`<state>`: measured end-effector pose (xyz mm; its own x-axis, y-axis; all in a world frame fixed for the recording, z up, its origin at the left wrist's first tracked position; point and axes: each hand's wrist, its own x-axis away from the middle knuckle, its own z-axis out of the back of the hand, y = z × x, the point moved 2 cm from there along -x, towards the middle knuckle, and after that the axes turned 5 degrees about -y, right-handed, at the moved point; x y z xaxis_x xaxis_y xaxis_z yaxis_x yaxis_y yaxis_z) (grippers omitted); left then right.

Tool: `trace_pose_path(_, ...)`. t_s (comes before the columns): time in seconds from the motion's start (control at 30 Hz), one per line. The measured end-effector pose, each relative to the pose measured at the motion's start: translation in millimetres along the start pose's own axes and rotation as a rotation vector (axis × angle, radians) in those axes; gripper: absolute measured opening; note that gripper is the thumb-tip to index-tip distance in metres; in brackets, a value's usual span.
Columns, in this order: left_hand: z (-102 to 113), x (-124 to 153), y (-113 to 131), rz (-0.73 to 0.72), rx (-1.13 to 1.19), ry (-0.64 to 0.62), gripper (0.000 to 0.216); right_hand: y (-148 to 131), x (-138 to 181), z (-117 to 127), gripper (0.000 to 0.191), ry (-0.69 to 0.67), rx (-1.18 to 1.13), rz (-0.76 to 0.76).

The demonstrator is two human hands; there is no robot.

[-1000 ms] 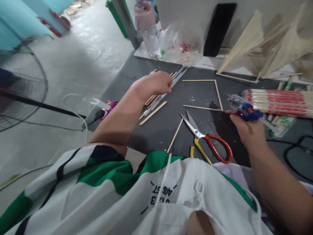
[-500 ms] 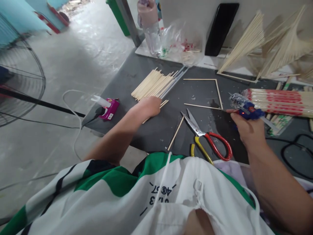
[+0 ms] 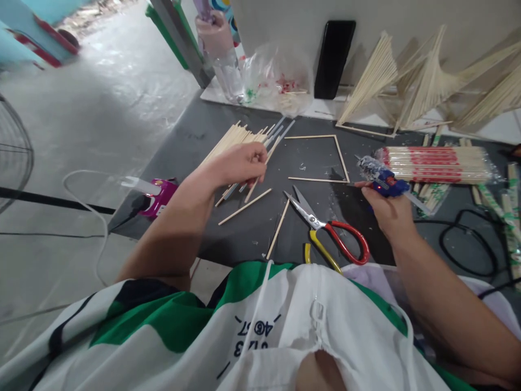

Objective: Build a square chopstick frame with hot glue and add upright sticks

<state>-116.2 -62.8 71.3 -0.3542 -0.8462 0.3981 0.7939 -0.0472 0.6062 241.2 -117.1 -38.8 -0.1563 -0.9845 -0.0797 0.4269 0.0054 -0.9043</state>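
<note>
My left hand (image 3: 246, 162) is closed with a thin wooden stick (image 3: 272, 151) pinched in its fingers, over the right side of a pile of sticks (image 3: 232, 138). Several translucent glue sticks (image 3: 280, 130) lie along that pile. My right hand (image 3: 385, 209) is wrapped round a blue glue gun (image 3: 385, 179) with a lit red light. Left of the gun lies a three-sided stick frame (image 3: 342, 157), open toward the left; its near right corner is close to my right fingers. Scissors (image 3: 315, 220) with one red and one yellow handle lie between my hands, blades parted.
Fanned stick structures (image 3: 427, 87) and a black phone (image 3: 334, 60) stand at the back, beside a plastic bag (image 3: 280, 81) and a bottle (image 3: 222, 60). Packed sticks (image 3: 439, 164) lie right. A magenta power socket (image 3: 163, 198) sits at the left edge; a black cable (image 3: 451, 260) coils right.
My left hand has drawn a stick up from the pile's near side and now holds it at a slant. My right hand keeps the glue gun. The whole view has shifted to the right.
</note>
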Motion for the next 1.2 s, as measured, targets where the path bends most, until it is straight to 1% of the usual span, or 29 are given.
trace_pose_path(0.03, -5, -6, 7, -0.058, 0.152, -0.003, 0.014, -1, 1, 0, 0.018, 0.005, 0.002, 0.008)
trace_pose_path(0.1, -21, -19, 22, -0.174, 0.418, -0.032, 0.013, -6, 4, 1, 0.019, 0.014, -0.002, 0.05)
trace_pose_path(0.17, -43, -33, 36, -0.266, 0.637, -0.103, 0.013, -13, 10, 1, 0.019, -0.013, -0.005, 0.093)
trace_pose_path(0.23, -63, -45, 46, -0.297, 0.798, -0.168, 0.012, -20, 16, 2, 0.021, -0.055, -0.008, 0.121)
trace_pose_path(0.3, -77, -53, 51, -0.312, 0.874, -0.228, 0.011, -26, 22, 1, 0.022, -0.097, -0.008, 0.134)
trace_pose_path(0.37, -85, -55, 51, -0.329, 0.904, -0.284, 0.01, -30, 25, 1, 0.019, -0.117, 0.021, 0.14)
trace_pose_path(0.5, -91, -52, 45, -0.326, 0.93, -0.355, 0.015, -36, 28, -1, 0.012, -0.156, 0.083, 0.153)
trace_pose_path(0.63, -95, -49, 41, -0.324, 0.9, -0.388, 0.019, -36, 29, 1, 0.014, -0.093, 0.129, 0.117)
trace_pose_path(0.9, -98, -44, 40, -0.361, 0.772, -0.377, 0.017, -34, 32, 0, 0.021, -0.018, 0.094, 0.121)
trace_pose_path(1.07, -99, -43, 42, -0.349, 0.75, -0.372, 0.017, -32, 32, 0, 0.024, -0.021, 0.141, 0.116)
trace_pose_path(1.2, -100, -42, 42, -0.359, 0.73, -0.369, 0.017, -31, 31, 0, 0.026, -0.006, 0.12, 0.105)
